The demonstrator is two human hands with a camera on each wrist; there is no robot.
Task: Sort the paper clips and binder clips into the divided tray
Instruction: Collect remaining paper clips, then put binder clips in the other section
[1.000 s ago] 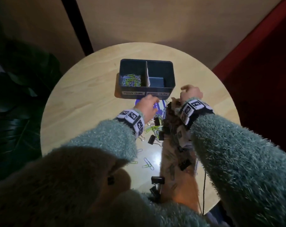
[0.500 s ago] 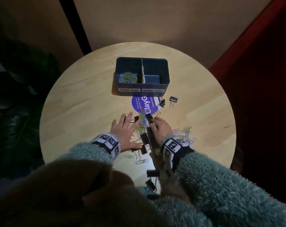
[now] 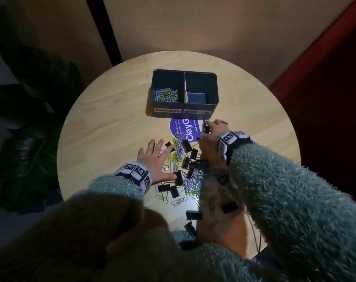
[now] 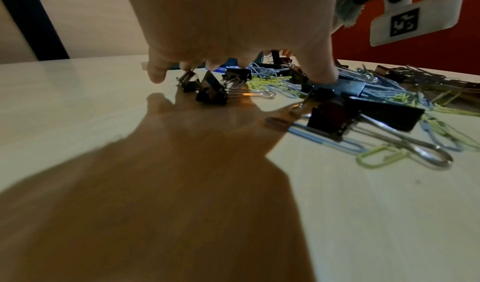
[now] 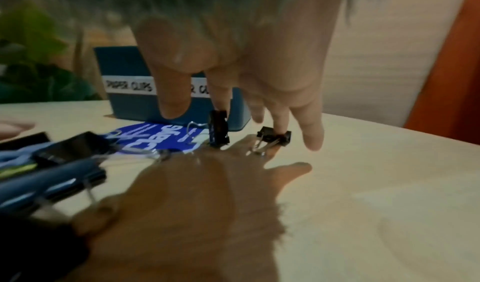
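I saw my right hand [image 5: 249,74] with straight fingers reaching down onto two small binder clips [image 5: 272,137] (touching, not pinching) at the tray's [image 3: 183,105] five o'clock. My left hand [image 3: 155,159] lay spread flat beside the mixed pile [image 3: 185,167]. The labels read "PAPER CLIPS" [image 3: 167,110] and "BINDER CLIPS" [image 3: 196,112]; the sticker [image 3: 185,130] read "Clay".

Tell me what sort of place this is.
Probably an office break area: a round pale wooden table, a purple round sticker about keeping pantries clean, and a dark leafy potted plant beside it.
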